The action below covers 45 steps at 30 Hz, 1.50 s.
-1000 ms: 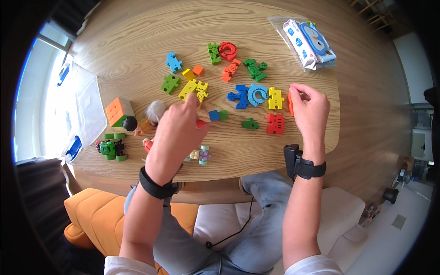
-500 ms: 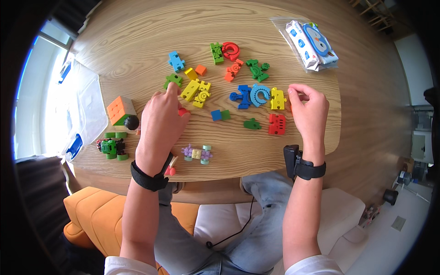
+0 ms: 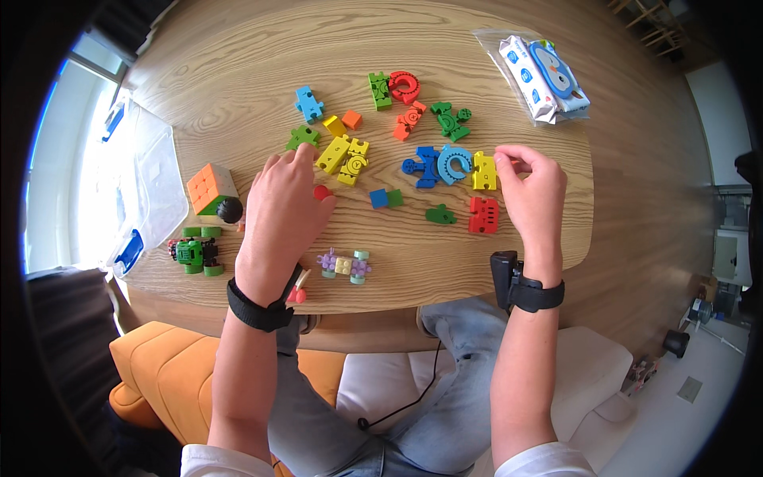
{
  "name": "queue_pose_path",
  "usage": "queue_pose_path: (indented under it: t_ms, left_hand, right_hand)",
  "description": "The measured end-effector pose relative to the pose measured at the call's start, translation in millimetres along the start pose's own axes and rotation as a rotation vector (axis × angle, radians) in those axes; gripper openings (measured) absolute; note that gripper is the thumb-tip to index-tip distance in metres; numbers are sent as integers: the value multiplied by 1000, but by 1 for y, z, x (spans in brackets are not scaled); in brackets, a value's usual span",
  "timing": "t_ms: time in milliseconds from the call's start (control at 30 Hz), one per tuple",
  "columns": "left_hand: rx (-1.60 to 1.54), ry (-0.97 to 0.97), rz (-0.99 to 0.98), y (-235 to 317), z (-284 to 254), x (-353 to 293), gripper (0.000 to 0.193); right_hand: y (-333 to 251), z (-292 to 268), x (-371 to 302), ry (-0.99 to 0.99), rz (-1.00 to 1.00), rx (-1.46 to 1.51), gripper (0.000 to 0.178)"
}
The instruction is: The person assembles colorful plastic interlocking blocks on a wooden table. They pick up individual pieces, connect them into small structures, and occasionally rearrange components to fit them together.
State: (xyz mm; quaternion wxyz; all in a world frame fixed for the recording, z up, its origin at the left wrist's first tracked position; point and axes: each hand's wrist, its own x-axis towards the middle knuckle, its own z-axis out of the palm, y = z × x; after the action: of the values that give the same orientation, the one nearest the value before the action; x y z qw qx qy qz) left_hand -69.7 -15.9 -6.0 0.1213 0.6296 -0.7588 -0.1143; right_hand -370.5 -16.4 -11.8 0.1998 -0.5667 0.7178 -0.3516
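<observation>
The left hand curls at the near side of the hard, green, jigsaw-edged block on the bench's left (gripping or not, I cannot tell). The right hand's thumb and forefinger nearly meet beside the hard, yellow, notched block, right of centre — anything pinched is hidden — where light, square-on contact should avoid jostling.

On our surface, the puzzle cube lies left, the toy truck before it; we have toy blocks between and beyond our hands, and a pack behind our right hand.
</observation>
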Motion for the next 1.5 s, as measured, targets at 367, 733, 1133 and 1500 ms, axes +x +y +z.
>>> queue_pose_path:
  t_ms: [367, 733, 1133, 1500]
  left_hand:
    - [-140, -1, 159, 38, 7, -5, 22]
    - [-22, -73, 106, 40, 16, -8, 24]
    - [-23, -108, 75, 38, 4, -15, 23]
    - [-14, -294, 25, 51, 12, -22, 25]
  right_hand:
    - [2, -5, 2, 37, 77, -31, 16]
    - [11, -5, 3, 20, 67, -62, 19]
    - [26, 1, 0, -189, -59, -224, 47]
    - [27, 9, -1, -277, -83, -262, 60]
